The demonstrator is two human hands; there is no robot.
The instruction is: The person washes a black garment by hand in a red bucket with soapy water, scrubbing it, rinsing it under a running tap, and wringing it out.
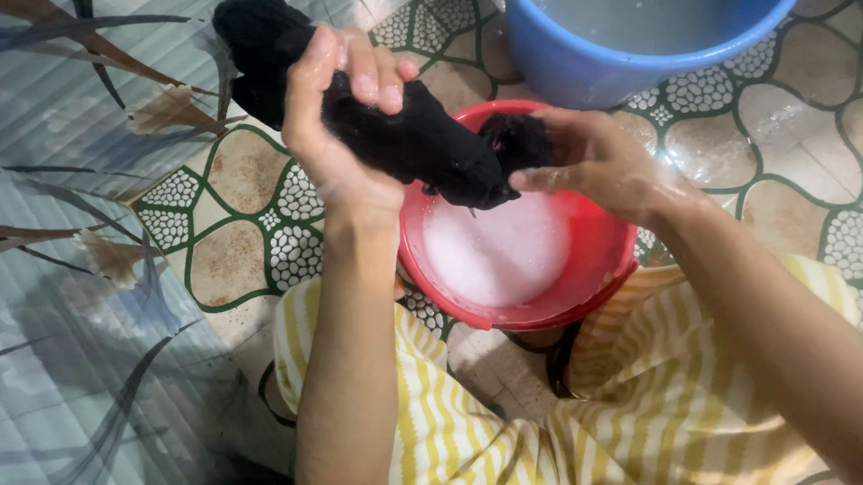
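Note:
A wet black cloth point(415, 139) is stretched between both hands above a red basin point(593, 273) full of white soapy foam. My left hand point(340, 128) wraps around the cloth's middle, and the bunched upper end sticks out past it toward the top left. My right hand point(591, 163) pinches the cloth's lower end over the basin's far rim. Both hands are wet and soapy.
A blue bucket point(580, 64) with water stands behind the basin at the top. The floor has green-lined patterned tiles point(242, 244). A grey-blue tiled wall with leaf patterns point(45, 296) fills the left side. My knees in yellow striped cloth point(483, 439) flank the basin.

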